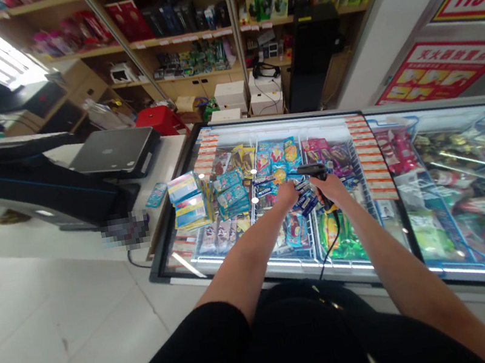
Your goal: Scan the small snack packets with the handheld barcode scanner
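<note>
My left hand point(287, 194) grips a bunch of small blue-and-white packets point(304, 198) over the glass lid of the chest freezer point(216, 129). Close beside it, my right hand point(330, 187) holds a black handheld barcode scanner point(312, 170), whose head points left over the packets. The scanner's black cable point(330, 248) hangs down toward my body. Stacks of teal and yellow packets point(208, 198) lie on the lid to the left of my hands.
A second glass-topped freezer point(465, 109) adjoins on the right. A checkout counter point(169, 156) with a closed laptop point(115, 151) and a dark monitor stands at left. Shelves of goods, white boxes point(231, 94) and a red stool point(159, 120) line the back wall. White tiled floor lies at lower left.
</note>
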Motion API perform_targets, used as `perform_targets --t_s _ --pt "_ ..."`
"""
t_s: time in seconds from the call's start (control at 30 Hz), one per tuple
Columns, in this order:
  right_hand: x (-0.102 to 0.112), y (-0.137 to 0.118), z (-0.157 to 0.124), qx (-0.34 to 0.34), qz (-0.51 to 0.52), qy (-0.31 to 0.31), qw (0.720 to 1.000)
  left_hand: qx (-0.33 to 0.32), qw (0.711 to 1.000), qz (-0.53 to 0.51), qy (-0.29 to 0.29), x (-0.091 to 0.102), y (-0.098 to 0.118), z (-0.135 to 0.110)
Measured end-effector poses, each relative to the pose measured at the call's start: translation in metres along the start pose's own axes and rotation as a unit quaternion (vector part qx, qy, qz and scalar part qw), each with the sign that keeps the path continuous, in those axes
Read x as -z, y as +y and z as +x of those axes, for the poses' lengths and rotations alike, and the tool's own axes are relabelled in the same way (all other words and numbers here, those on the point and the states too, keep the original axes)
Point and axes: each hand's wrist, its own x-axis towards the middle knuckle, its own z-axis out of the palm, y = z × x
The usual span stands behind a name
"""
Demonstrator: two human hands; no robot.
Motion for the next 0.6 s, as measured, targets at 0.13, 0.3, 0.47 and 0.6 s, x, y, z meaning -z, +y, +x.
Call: perform_targets --t_s 0.13,0.3,0.47,0.6 --pt "0.001 0.000 -0.002 0.009 -0.003 0.007 1.000 0.052 0.998 -0.027 -0.024 0.003 0.003 -0.001" --pt "-0.002 -0.004 -0.007 0.008 -0.004 0.006 1.000 0.095 0.992 -0.083 -0.010 0.013 -0.010 0.001" --pt "-0.013 -0.012 -0.013 0.018 -0.017 -0.008 1.000 0.090 0.990 -0.103 0.041 0.041 -0.032 0.006" --pt "-0.028 -0.018 -0.018 0.032 -0.023 -0.020 0.999 0.105 0.986 -0.127 0.039 0.064 -0.050 0.004"
